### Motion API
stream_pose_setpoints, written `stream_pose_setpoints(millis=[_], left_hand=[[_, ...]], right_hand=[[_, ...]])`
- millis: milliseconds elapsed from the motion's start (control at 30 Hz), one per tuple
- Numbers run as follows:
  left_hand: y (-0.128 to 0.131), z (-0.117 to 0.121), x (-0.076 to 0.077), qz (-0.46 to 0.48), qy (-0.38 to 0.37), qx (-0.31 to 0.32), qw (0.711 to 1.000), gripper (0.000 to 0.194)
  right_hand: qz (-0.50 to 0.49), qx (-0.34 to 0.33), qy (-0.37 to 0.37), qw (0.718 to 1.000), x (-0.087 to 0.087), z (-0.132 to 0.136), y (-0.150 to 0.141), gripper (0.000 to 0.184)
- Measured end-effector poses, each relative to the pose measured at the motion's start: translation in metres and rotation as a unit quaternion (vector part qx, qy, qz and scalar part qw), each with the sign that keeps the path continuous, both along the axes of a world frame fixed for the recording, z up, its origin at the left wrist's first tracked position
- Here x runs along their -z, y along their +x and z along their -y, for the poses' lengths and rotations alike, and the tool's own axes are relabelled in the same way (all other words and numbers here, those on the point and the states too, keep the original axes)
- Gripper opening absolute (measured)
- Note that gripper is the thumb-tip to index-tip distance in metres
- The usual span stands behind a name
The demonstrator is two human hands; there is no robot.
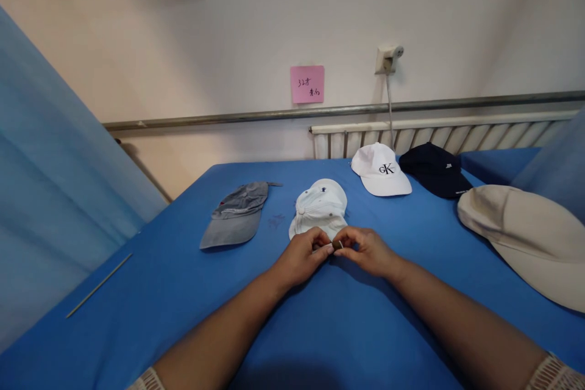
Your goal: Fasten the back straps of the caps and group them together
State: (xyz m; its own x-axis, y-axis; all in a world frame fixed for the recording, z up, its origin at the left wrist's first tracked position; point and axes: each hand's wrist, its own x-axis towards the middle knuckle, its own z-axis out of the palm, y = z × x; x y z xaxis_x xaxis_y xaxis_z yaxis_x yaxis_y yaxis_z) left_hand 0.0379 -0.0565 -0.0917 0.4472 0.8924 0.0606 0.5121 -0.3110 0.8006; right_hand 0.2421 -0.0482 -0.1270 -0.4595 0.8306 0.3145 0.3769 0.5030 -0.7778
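Note:
A pale, nearly white baseball cap (320, 204) with a small dark mark lies on the blue-covered table, right in front of me. At its near edge, my left hand (308, 251) and my right hand (363, 250) meet with thumbs and forefingers pinched. Between the fingertips shows a small dark brown piece (337, 245) with a light edge. It may be part of the cap's strap, but the fingers cover most of it. Both hands are closed, and they hide the cap's near rim.
A grey cap (237, 216) lies to the left, with a thin stick (99, 285) nearer the left edge. To the right are a white cap (380, 170), a navy cap (432, 167) and a large beige cap (530, 231). A radiator (439, 134) stands behind the table.

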Motion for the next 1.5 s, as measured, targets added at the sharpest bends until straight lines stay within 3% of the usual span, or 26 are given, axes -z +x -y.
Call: stream_pose_setpoints(millis=[167,533,767,867,967,1067,1133,1267,1367,1433,1500], left_hand=[[-0.008,0.004,-0.016,-0.075,0.052,0.034,0.995,0.019],[0.002,0.001,0.006,0.000,-0.001,0.006,1.000,0.014],[0.002,0.006,0.002,0.017,0.011,0.033,0.999,0.032],[0.003,0.004,0.005,0.046,-0.022,0.033,0.998,0.028],[0.003,-0.002,0.011,0.112,-0.078,-0.021,0.990,0.026],[0.003,-0.008,0.014,0.174,-0.138,-0.081,0.972,0.033],[0.001,-0.011,0.011,0.210,-0.165,-0.097,0.959,0.038],[-0.001,-0.014,0.001,0.259,-0.191,-0.110,0.940,0.044],[-0.002,-0.014,-0.004,0.269,-0.202,-0.112,0.935,0.044],[-0.002,-0.013,-0.005,0.271,-0.206,-0.111,0.934,0.044],[-0.001,-0.012,-0.004,0.269,-0.206,-0.110,0.934,0.043]], right_hand=[[-0.036,0.015,-0.016,0.999,0.003,-0.003,0.003,0.010],[0.001,-0.010,-0.003,1.000,-0.001,0.002,-0.002,0.012],[-0.004,-0.024,-0.005,1.000,0.004,0.005,-0.005,0.016],[-0.029,-0.049,-0.035,0.998,0.005,0.007,-0.006,0.025],[-0.119,-0.017,-0.120,0.985,0.004,0.003,-0.004,0.027],[-0.203,0.086,-0.253,0.942,0.000,-0.003,-0.002,0.014],[-0.236,0.112,-0.361,0.895,-0.003,-0.004,-0.001,0.020],[-0.359,0.026,-0.543,0.759,-0.004,0.001,-0.006,0.023],[-0.463,0.001,-0.574,0.675,0.000,0.002,-0.012,0.019],[-0.508,0.013,-0.563,0.651,0.002,0.001,-0.014,0.014],[-0.533,0.025,-0.548,0.645,0.003,0.000,-0.015,0.011]])
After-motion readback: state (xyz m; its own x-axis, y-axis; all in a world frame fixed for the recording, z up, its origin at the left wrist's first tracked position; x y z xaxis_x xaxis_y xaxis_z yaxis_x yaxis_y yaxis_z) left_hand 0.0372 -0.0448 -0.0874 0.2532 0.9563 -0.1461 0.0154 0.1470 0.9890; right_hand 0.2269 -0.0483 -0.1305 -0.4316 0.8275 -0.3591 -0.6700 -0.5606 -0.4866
